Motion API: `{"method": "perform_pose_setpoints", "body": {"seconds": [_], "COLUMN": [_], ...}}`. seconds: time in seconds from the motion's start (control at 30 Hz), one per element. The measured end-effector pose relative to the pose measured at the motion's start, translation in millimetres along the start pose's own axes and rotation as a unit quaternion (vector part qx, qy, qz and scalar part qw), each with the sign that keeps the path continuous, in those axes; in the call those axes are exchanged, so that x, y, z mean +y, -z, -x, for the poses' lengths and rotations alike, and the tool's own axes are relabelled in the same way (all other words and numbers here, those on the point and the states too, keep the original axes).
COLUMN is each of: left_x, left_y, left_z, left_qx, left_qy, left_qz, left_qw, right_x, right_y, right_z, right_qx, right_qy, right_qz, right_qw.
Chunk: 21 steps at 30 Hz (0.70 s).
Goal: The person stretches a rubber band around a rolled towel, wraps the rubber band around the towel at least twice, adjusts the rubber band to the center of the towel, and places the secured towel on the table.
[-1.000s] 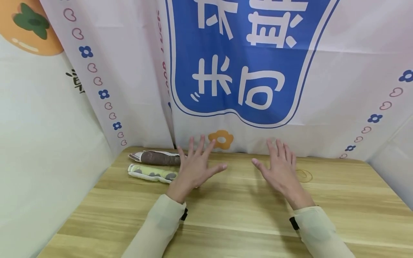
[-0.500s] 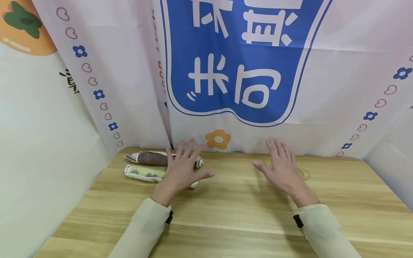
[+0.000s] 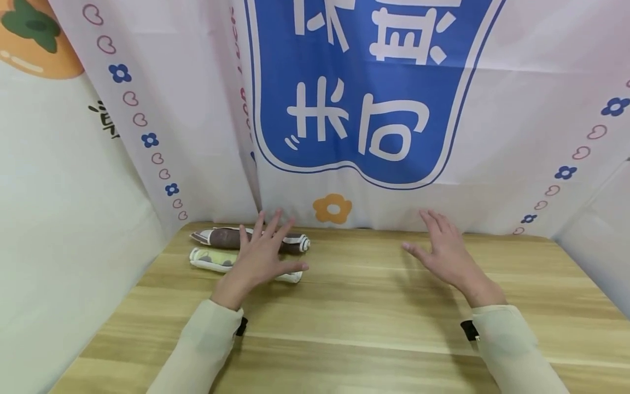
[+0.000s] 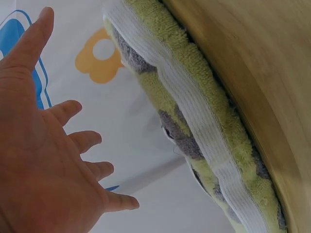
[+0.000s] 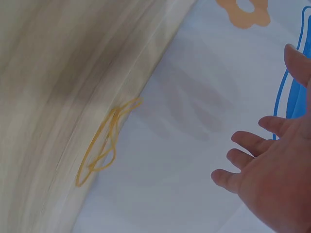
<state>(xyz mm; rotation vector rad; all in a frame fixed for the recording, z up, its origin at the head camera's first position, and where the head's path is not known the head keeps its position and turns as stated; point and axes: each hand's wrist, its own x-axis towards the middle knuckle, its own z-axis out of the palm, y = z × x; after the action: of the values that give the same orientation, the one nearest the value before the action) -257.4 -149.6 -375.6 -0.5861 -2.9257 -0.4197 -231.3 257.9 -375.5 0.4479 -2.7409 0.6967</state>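
- Head view: the left hand (image 3: 259, 257) hovers, fingers spread and holding nothing, over the green rolled towel (image 3: 211, 258), which lies at the table's (image 3: 344, 328) back left, just beside the brown rolled towel (image 3: 226, 238).
- The right hand (image 3: 445, 251) is likewise splayed and empty (well apart from the rolls).
- Risk: a loose grasp could unroll the green towel or nudge its brown neighbour.
- A rubber band (image 5: 104, 141) lies near the backdrop cloth (image 3: 354, 109); nothing blocks the reach.

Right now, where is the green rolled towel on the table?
In the head view the green rolled towel lies at the table's far left, just in front of the brown rolled towel, partly under the open left hand.
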Motion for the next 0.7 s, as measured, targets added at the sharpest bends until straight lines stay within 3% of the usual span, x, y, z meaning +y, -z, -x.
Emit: {"method": "perform_pose_setpoints", "body": {"seconds": [0.37, 0.7], "left_x": [-6.3, -17.6], "left_y": [7.8, 11.3], "left_z": [-0.1, 2.1], "left_qx": [-0.013, -0.017], "left_qy": [0.000, 0.000], "left_qz": [0.018, 0.019], "left_qw": [0.9997, 0.9997], "right_x": [21.1, 39.2], "right_y": [10.9, 15.6], "right_z": [2.7, 5.2], "right_qx": [0.001, -0.017], "right_qy": [0.004, -0.025], "right_qz": [-0.016, -0.037], "right_qw": [1.000, 0.999]}}
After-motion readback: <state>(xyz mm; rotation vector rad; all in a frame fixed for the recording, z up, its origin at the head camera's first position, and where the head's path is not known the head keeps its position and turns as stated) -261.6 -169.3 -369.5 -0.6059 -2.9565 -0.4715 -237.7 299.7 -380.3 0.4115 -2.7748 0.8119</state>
